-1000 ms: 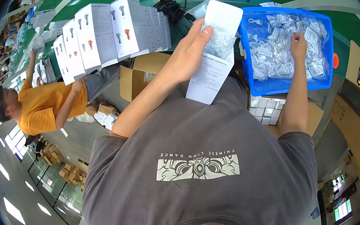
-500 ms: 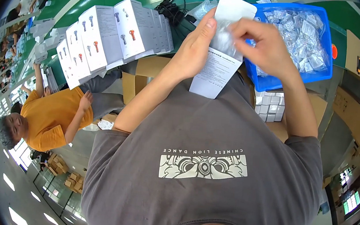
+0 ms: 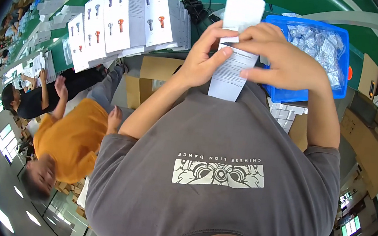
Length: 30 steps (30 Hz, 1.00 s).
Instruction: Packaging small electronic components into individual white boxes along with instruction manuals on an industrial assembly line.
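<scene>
A slim white printed carton (image 3: 229, 80) stands upright before my chest, its long end flap (image 3: 244, 11) raised at the far end. My left hand (image 3: 205, 57) is closed round its left side, the thumb lying on the printed face. From the right, my right hand (image 3: 284, 59) grips the carton's mouth. Its fingers bend over the small side flaps, and its thumb presses the right edge. What lies inside the carton is hidden by my fingers. Close by my right hand sits a blue bin (image 3: 347, 66) holding many small clear plastic packets (image 3: 316, 46).
Rows of white printed cartons (image 3: 125, 17) stand on the green table at the left, beside black cables (image 3: 197, 7). Below are an open cardboard box (image 3: 138, 91) and small white boxes (image 3: 285, 115). A person in an orange shirt (image 3: 75, 137) is at my left, another in black behind.
My right hand has moved from above the carton's opening down onto its mouth, and my left fingers have come over the flaps. The orange-shirted person has shifted nearer; the person in black is now plainly visible.
</scene>
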Each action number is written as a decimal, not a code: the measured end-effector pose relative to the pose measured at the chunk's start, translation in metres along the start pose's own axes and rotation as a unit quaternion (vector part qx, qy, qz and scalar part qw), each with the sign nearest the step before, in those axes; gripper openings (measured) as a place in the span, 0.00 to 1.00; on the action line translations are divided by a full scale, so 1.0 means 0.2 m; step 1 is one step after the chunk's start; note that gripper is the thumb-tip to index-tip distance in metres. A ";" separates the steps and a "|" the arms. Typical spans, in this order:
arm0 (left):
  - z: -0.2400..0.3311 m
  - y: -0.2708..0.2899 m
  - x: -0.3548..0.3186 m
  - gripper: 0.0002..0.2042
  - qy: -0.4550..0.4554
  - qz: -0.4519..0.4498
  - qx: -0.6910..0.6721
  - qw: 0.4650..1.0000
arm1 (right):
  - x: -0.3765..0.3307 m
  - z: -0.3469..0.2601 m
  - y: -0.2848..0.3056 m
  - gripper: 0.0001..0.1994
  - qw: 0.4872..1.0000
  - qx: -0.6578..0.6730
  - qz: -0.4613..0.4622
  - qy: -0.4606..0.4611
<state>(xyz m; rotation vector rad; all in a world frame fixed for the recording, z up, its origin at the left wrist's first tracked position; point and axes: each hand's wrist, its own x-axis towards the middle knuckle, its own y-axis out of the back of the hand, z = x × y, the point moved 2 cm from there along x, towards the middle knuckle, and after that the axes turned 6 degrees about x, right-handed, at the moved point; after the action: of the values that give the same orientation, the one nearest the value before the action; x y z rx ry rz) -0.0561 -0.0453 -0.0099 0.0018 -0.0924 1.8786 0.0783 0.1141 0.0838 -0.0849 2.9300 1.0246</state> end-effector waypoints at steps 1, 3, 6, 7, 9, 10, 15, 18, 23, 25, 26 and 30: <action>-0.01 0.01 -0.02 0.14 -0.013 0.012 -0.032 0.999 | -0.01 -0.01 0.02 0.11 0.997 0.056 0.056 0.010; -0.01 0.03 -0.05 0.14 -0.027 0.015 -0.017 0.999 | 0.01 -0.04 0.02 0.12 0.988 0.110 0.107 0.023; 0.00 0.06 -0.09 0.15 -0.047 0.016 0.020 0.999 | 0.04 -0.08 -0.04 0.11 0.991 0.112 0.062 -0.025; 0.00 0.05 -0.08 0.16 -0.042 0.015 0.026 0.999 | 0.05 -0.09 -0.06 0.11 0.992 0.112 0.047 -0.041; 0.00 0.03 -0.07 0.17 -0.032 0.010 0.033 0.999 | 0.05 -0.11 -0.08 0.12 0.991 0.111 0.016 -0.077; 0.00 0.03 -0.08 0.17 -0.033 0.016 0.032 0.999 | 0.05 -0.11 -0.08 0.12 0.989 0.111 0.001 -0.094; 0.03 0.02 -0.11 0.18 -0.005 -0.026 0.022 0.999 | 0.06 0.13 0.13 0.12 0.908 0.224 0.353 -0.011; 0.04 0.01 -0.12 0.17 -0.044 -0.049 0.052 0.996 | 0.15 0.27 -0.01 0.10 0.952 0.138 0.244 -0.122; 0.00 0.01 -0.13 0.16 -0.004 0.010 0.040 0.999 | 0.15 0.18 -0.16 0.10 0.945 -0.066 0.314 0.068; -0.02 0.02 -0.13 0.18 0.006 0.051 0.016 0.999 | 0.15 0.15 -0.18 0.10 0.955 0.059 0.290 0.030; -0.02 0.02 -0.14 0.18 0.008 0.056 0.014 0.998 | 0.15 0.13 -0.19 0.10 0.954 0.121 0.276 0.009; -0.01 0.03 -0.13 0.18 -0.002 0.062 0.037 0.997 | 0.15 0.09 -0.22 0.11 0.906 0.356 0.215 -0.077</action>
<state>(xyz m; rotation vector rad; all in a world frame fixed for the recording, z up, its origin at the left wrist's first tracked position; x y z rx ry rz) -0.0528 -0.0720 -0.0137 0.0514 -0.0266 2.0059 0.0510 0.0897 0.0411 0.6471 3.0158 -0.0956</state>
